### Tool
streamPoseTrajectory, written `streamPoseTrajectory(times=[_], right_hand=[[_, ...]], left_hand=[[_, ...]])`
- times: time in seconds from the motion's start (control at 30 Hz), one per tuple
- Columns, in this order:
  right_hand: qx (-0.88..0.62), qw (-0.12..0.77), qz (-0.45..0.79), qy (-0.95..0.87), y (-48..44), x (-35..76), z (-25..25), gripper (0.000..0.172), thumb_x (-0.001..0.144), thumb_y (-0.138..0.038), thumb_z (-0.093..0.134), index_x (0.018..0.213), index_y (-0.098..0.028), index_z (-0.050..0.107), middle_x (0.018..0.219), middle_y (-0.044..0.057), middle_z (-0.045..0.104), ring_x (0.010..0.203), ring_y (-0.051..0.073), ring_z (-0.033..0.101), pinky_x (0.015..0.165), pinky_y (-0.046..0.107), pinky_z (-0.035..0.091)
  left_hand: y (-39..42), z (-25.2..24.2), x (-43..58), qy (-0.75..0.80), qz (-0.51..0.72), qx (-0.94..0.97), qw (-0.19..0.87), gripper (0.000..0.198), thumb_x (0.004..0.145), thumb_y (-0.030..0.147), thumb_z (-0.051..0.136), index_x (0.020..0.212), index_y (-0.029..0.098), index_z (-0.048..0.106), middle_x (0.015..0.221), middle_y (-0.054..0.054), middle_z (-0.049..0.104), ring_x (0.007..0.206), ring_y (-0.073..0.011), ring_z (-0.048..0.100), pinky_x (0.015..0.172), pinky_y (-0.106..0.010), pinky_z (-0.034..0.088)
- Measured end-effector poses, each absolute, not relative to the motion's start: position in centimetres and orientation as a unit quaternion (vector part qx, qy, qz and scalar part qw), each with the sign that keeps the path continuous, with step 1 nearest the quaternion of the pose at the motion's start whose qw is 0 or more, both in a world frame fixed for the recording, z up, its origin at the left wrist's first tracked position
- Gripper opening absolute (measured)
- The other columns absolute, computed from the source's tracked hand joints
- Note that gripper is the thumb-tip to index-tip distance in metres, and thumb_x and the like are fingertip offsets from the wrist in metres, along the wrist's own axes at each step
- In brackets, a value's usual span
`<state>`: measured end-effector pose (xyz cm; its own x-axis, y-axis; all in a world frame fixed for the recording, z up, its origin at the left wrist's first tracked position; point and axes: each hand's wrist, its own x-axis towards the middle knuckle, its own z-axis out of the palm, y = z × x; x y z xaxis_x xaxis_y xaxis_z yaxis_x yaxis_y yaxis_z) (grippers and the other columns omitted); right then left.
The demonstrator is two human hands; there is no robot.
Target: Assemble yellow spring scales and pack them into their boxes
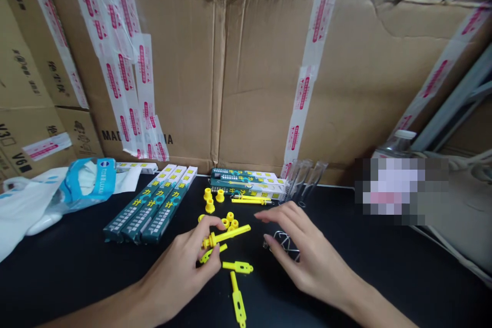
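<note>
My left hand (184, 261) pinches a yellow plastic rod (226, 236) between thumb and fingers, just above the black table (77, 266). My right hand (303, 251) hovers with fingers spread over a small pile of metal wire hooks (282, 242), holding nothing. Loose yellow strips (238, 297) lie below the left hand's fingertips. Small yellow caps (214, 199) sit behind the rod, near the boxes.
Three long green boxes (151, 211) lie left of the caps; a stack of green boxes (246, 183) and clear tubes (305, 177) lie behind. White and blue plastic bags (57, 195) are at left. A taped cardboard wall (249, 77) closes the back.
</note>
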<state>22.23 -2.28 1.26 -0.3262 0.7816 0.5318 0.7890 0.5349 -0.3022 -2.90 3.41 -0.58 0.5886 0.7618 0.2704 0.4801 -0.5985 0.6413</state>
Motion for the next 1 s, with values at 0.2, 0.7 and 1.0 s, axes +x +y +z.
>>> streamPoseTrajectory(times=[0.2, 0.7, 1.0], right_hand=[[-0.471, 0.164, -0.033, -0.866, -2.4, 23.5, 2.9, 0.023, 0.094, -0.017, 0.053, 0.114, -0.02, 0.064, 0.104, 0.01, 0.068, 0.099, 0.031, 0.058, 0.086, 0.054, 0.05], [-0.526, 0.184, -0.028, -0.83, -1.9, 27.9, 3.4, 0.029, 0.083, -0.009, 0.052, 0.102, -0.021, 0.071, 0.095, 0.008, 0.073, 0.089, 0.026, 0.065, 0.08, 0.046, 0.056], [-0.606, 0.183, 0.01, -0.774, -0.4, 31.1, 0.1, 0.019, 0.097, -0.024, 0.051, 0.094, -0.021, 0.069, 0.089, 0.005, 0.07, 0.074, 0.02, 0.069, 0.071, 0.035, 0.057]], left_hand=[[3.4, -0.6, -3.0, 0.36, 0.265, 0.864, 0.23, 0.022, 0.093, 0.022, 0.044, 0.109, 0.025, 0.058, 0.081, 0.003, 0.058, 0.059, -0.0128, 0.051, 0.058, -0.023, 0.041], [3.6, -0.9, -2.9, 0.342, 0.294, 0.851, 0.269, 0.02, 0.105, 0.035, 0.038, 0.106, 0.026, 0.055, 0.094, 0.002, 0.065, 0.081, -0.0153, 0.065, 0.075, -0.025, 0.05], [3.9, -1.1, -3.0, 0.32, 0.32, 0.857, 0.247, 0.023, 0.105, 0.031, 0.037, 0.114, 0.029, 0.057, 0.109, 0.001, 0.067, 0.103, -0.0174, 0.066, 0.09, -0.028, 0.05]])
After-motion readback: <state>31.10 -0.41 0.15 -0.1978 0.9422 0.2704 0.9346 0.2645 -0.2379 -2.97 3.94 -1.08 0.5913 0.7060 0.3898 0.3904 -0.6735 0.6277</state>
